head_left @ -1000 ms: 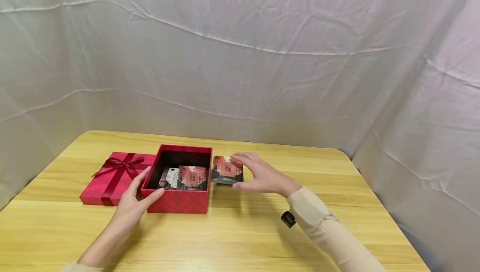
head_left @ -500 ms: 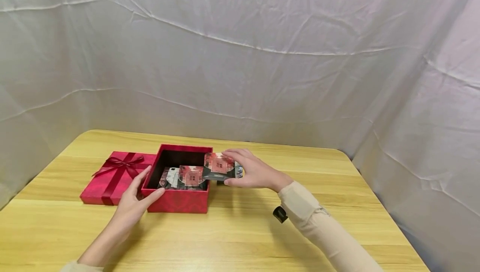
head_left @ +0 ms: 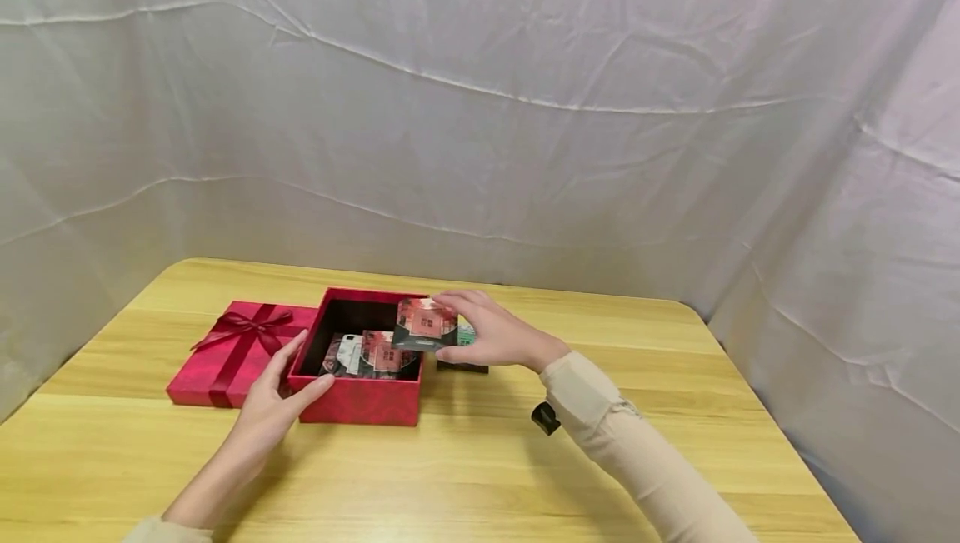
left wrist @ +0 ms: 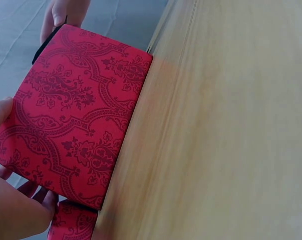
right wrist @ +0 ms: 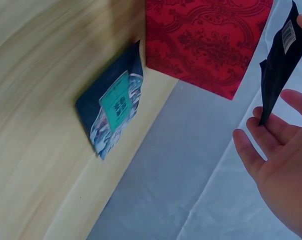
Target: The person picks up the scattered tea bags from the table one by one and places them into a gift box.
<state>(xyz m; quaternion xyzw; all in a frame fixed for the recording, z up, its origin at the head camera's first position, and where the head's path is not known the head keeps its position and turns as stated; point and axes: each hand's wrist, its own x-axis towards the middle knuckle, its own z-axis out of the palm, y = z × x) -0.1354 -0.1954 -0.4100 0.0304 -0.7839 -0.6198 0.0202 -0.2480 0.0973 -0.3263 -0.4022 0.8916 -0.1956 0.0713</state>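
Note:
My left hand (head_left: 270, 397) holds the near left corner of an open red gift box (head_left: 360, 401), its thumb at the front rim and its fingers along the left side. Inside lie several dark sachets with red prints (head_left: 380, 353) and a white patterned piece (head_left: 349, 356). My right hand (head_left: 498, 335) pinches another flat black sachet (head_left: 425, 324) with a red label, above the box's right rim. Its dark back with a barcode shows in the right wrist view, where the right hand (right wrist: 286, 145) grips its edges. Below, a green-labelled sachet (right wrist: 118, 102) lies on the table beside the box.
A red lid with a ribbon bow (head_left: 232, 360) lies left of the box, against its side. The wooden table (head_left: 480, 468) runs back to a pale cloth curtain (head_left: 480, 151). A small black object (head_left: 546, 418) hangs at the right cuff.
My right hand has carried the red-labelled sachet left and up, from beside the box to over its right rim. The green-labelled sachet beneath has come into view. The left hand stays on the box.

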